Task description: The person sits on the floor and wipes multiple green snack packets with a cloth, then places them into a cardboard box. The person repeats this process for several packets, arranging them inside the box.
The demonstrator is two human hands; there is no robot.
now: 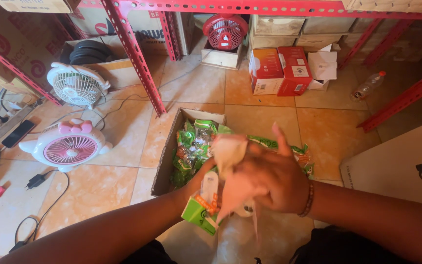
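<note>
My right hand (pixel 269 178) is closed around a blurred white object (pixel 229 152) wrapped in thin clear plastic, held in front of me. My left hand (pixel 202 177) is mostly hidden behind it and grips a small green, white and orange packet (pixel 200 211) from below. Both hands hover just over the near end of an open cardboard box (pixel 166 161) filled with several green packets (pixel 191 146). A beaded bracelet circles my right wrist.
A pink-and-white fan (pixel 69 146) and a white fan (pixel 76 85) stand on the tiled floor at left, with cables, a power strip and a phone. Red shelf legs (pixel 137 58) rise behind the box. Red and orange boxes (pixel 279 71), a red fan (pixel 224 30) and a plastic bottle (pixel 367 85) lie beyond.
</note>
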